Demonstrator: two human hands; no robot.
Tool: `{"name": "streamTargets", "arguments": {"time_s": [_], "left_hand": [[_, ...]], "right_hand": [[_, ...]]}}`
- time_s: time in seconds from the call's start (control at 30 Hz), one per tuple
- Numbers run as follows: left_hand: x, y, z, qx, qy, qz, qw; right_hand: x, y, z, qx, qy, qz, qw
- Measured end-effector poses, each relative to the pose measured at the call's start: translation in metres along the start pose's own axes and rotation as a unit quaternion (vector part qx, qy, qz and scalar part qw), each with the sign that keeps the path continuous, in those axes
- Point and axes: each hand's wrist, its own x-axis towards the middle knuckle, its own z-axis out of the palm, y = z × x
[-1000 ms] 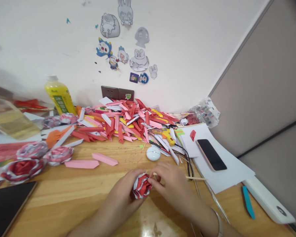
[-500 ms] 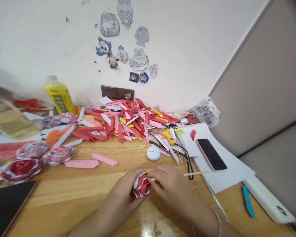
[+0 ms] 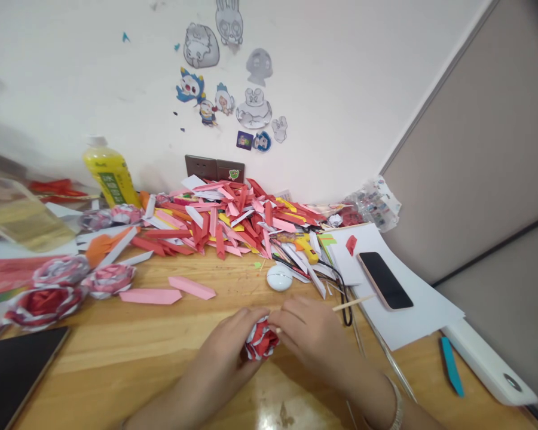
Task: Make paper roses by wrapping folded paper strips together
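Observation:
A red and white paper flower is gripped in my left hand, its petals facing up and to the right. My right hand is closed around a thin wooden stick. One end of the stick sticks out past my knuckles to the right, and its other end shows by my fingertips at the flower's right edge. Whether the tip touches the petals is hard to tell. Just beyond my hands sits a white egg-shaped object. Two pink folded paper strips lie to the left of it.
A heap of folded paper strips spreads along the wall, with a yellow glue gun at its right. Finished paper flowers and a yellow drink bottle stand left. A phone rests on white paper; a dark tablet-like slab lies front left.
The stick's far end has drawn in toward my right hand and sits higher. The flower and both hands have shifted slightly right in the view.

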Motion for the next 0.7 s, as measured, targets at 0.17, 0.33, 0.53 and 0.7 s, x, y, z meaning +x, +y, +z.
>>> {"name": "streamTargets", "arguments": {"time_s": [0.17,0.33,0.53,0.7], "left_hand": [[0.0001,-0.0013,0.0005,0.015,-0.009,-0.006,1.000],[0.0014,-0.0020,0.0013,0.034,-0.007,-0.002,0.999],[-0.0001,-0.0041,0.0022,0.048,0.004,0.005,0.999],[-0.0010,-0.0051,0.0026,0.052,0.000,0.008,0.999]], "right_hand": [[-0.0013,0.0016,0.0026,-0.025,0.001,-0.022,0.999],[-0.0035,0.0043,0.0064,-0.031,-0.016,-0.030,0.999],[-0.0023,0.0029,0.0062,-0.047,-0.024,-0.045,0.998],[-0.0018,0.0033,0.0042,-0.048,-0.021,-0.058,0.997]]}}
